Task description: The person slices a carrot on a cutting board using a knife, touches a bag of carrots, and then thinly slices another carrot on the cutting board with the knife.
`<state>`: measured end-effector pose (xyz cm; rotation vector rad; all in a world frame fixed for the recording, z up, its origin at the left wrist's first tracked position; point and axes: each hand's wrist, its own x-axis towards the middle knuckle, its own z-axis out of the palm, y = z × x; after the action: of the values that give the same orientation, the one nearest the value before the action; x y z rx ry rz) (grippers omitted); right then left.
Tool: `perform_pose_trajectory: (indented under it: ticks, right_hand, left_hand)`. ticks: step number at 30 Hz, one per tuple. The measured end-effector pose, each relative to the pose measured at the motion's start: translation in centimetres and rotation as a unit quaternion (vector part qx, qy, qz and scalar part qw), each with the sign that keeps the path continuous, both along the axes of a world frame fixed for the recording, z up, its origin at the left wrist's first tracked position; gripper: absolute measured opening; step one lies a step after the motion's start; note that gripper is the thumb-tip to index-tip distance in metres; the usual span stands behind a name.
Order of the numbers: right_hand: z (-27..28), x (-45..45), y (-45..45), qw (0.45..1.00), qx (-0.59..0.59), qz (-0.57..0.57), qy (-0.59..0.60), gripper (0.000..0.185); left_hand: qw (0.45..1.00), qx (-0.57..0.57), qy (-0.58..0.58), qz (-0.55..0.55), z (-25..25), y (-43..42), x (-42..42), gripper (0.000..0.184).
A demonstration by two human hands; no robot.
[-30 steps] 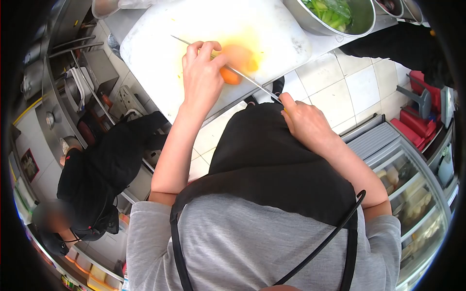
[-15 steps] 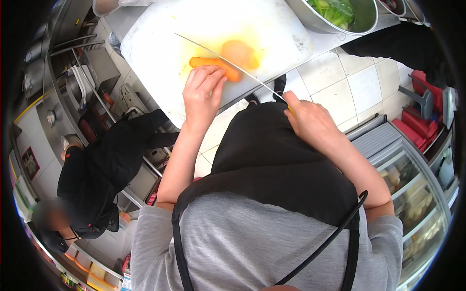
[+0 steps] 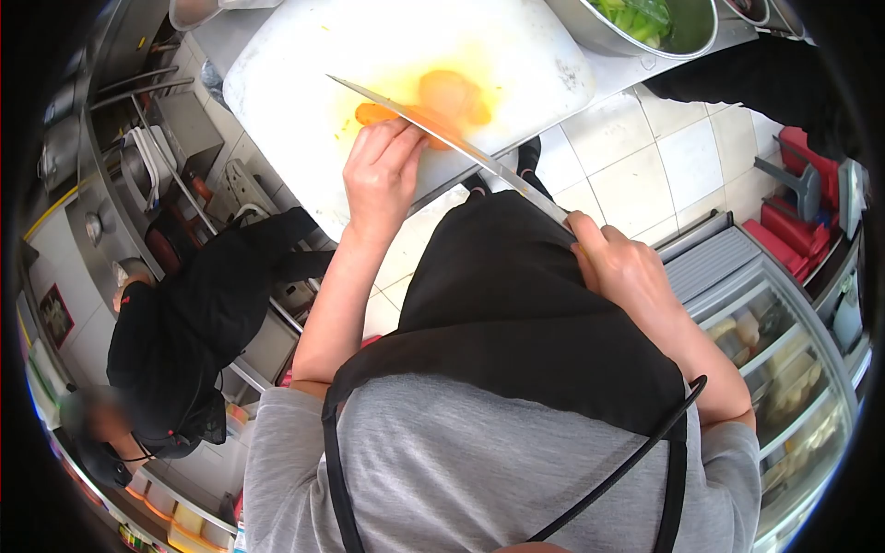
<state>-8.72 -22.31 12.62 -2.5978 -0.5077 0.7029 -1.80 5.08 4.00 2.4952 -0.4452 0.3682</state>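
The carrot (image 3: 372, 114) lies on the white cutting board (image 3: 295, 55), right at the fingertips of the left hand (image 3: 380, 175). Those fingers are bent and close together by its near side. The blade hides part of this spot, so I cannot tell if they have hold of the carrot. The right hand (image 3: 625, 267) is curled tight around the handle of the knife (image 3: 484, 159). The long blade slants over the carrot, and one end of the carrot pokes out past it. A pile of orange slices (image 3: 452, 90) sits just beyond the blade.

A big metal bowl (image 3: 590, 32) at the top right has cut green leaves (image 3: 634, 17) in it. A smaller bowl (image 3: 754, 11) beside it holds something dark.

Half a second ago, the blade looked thin; now its flat side shows. The right hand has moved back, closer to the body, and the left hand has hardly moved.
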Motion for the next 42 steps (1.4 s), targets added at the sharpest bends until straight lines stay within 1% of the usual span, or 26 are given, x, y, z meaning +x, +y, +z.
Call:
perform_pose_trajectory:
  ticks: [4, 13, 17, 22, 26, 28, 32, 34, 35, 37, 38, 40, 42]
  right_hand:
    - [0.8, 0.0, 0.0, 1.000, 0.005, 0.001, 0.010, 0.030]
    - [0.3, 0.1, -0.2, 0.999, -0.013, 0.025, 0.016, 0.027]
    - [-2.0, 0.5, 0.2, 0.999, -0.003, 0.025, 0.022, 0.023]
    - [-4.9, 2.8, 2.1, 0.998, 0.038, 0.002, 0.057, 0.013]
    - [-5.1, 3.3, 2.1, 0.999, 0.029, 0.003, 0.046, 0.015]
    - [-5.4, 4.2, 1.3, 0.991, 0.101, -0.014, 0.092, 0.018]
    - [-4.6, 3.7, 1.4, 0.992, 0.091, -0.017, 0.087, 0.021]
    - [-4.7, 3.0, 1.8, 0.996, 0.058, -0.019, 0.070, 0.019]
    - [-4.8, 2.9, 2.0, 0.996, 0.059, -0.019, 0.069, 0.019]
    - [-4.9, 2.6, 2.2, 0.997, 0.041, -0.028, 0.067, 0.016]
    - [-4.8, 2.6, 2.4, 0.997, 0.043, -0.028, 0.066, 0.016]
    - [-4.7, 2.6, 2.4, 0.997, 0.040, -0.025, 0.054, 0.014]
    - [-4.8, 2.7, 2.3, 0.997, 0.041, -0.026, 0.051, 0.014]
  left_hand:
    - [1.000, -0.001, -0.002, 0.000, 0.1, 0.0, 0.0, 0.018]
    - [1.000, -0.006, -0.010, 0.006, -0.2, 0.0, -0.2, 0.017]
    - [1.000, -0.013, -0.008, 0.007, -0.5, -0.1, -0.1, 0.018]
    - [1.000, -0.023, -0.012, 0.007, -0.7, -0.1, -0.2, 0.018]
    - [1.000, -0.027, -0.005, 0.012, -0.4, -0.1, -0.5, 0.016]
    - [0.999, -0.029, -0.009, 0.012, -0.6, -0.1, -0.5, 0.017]
    - [0.999, -0.029, -0.019, 0.003, -0.2, 0.0, -0.4, 0.015]
    - [0.998, -0.049, 0.036, 0.032, 0.2, 0.2, -0.1, 0.022]
    - [0.998, -0.049, 0.035, 0.032, 0.6, 0.2, 0.3, 0.022]
    - [1.000, 0.024, -0.006, 0.005, 1.4, 0.0, 1.8, 0.033]
    - [1.000, 0.026, -0.007, 0.004, 1.6, 0.0, 2.4, 0.033]
    - [0.990, 0.128, 0.038, -0.046, 1.5, -0.2, 3.3, 0.039]
    - [0.989, 0.138, 0.020, -0.053, 0.9, -0.4, 3.9, 0.039]
